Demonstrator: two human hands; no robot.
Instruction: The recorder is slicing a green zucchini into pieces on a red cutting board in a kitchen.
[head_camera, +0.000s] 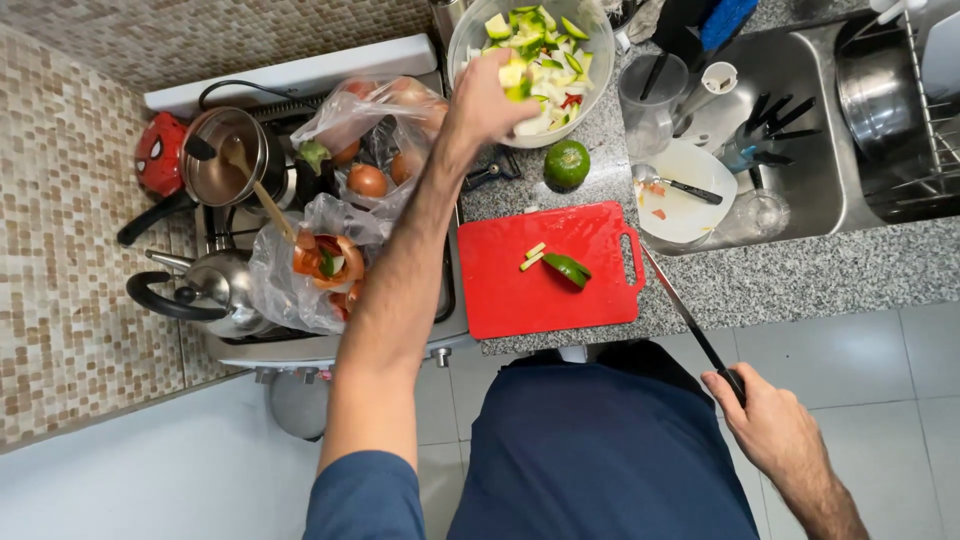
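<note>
Left hand (488, 100) cupped around chopped vegetables (516, 76).

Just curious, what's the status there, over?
Left hand drops chopped vegetables into bowl. Right hand grips knife. Scraps left on red board.

Bright, even light fills the frame; shadows stay soft. Glare shows on the steel sink (820, 130) at upper right. Lines bow near the edges, and focus is sharp.
</note>
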